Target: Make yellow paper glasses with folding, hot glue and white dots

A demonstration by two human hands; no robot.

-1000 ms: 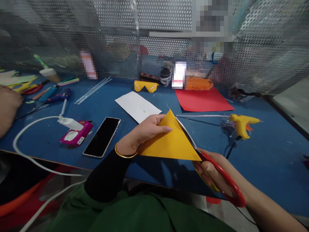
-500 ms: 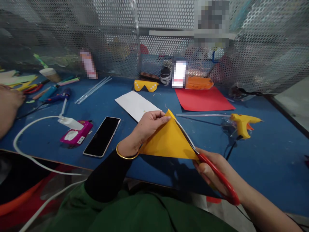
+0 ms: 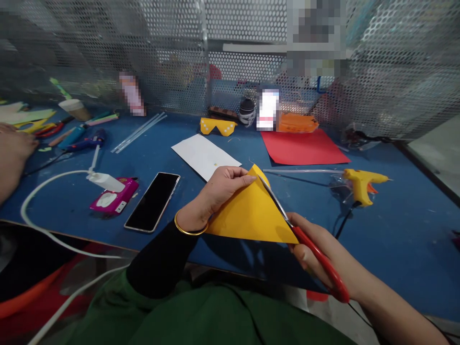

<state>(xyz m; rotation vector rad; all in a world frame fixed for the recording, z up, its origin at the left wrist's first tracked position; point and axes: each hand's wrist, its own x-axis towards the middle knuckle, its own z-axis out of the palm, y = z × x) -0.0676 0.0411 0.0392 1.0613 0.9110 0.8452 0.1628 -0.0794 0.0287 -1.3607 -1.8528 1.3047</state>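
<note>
My left hand (image 3: 225,188) pinches the top of a yellow sheet of paper (image 3: 253,213), thumb in front and fingers behind. The sheet looks roughly triangular and is held up off the table near its front edge. Red-handled scissors (image 3: 316,256) are gripped in my right hand (image 3: 316,244). Their blades lie along the paper's right side, pointing up and left toward my left thumb. The far blade is hidden behind the sheet.
Around lie a white sheet (image 3: 204,155), a red sheet (image 3: 304,147), a yellow glue gun (image 3: 361,182), a phone (image 3: 153,203) and a purple power strip (image 3: 115,196). Yellow paper glasses (image 3: 217,127) stand at the back. Another person's hand (image 3: 16,153) rests at far left.
The scissors' blades have shifted slightly along the paper's right edge, and a bit of yellow shows beyond them near the tip. Both hands keep their holds.
</note>
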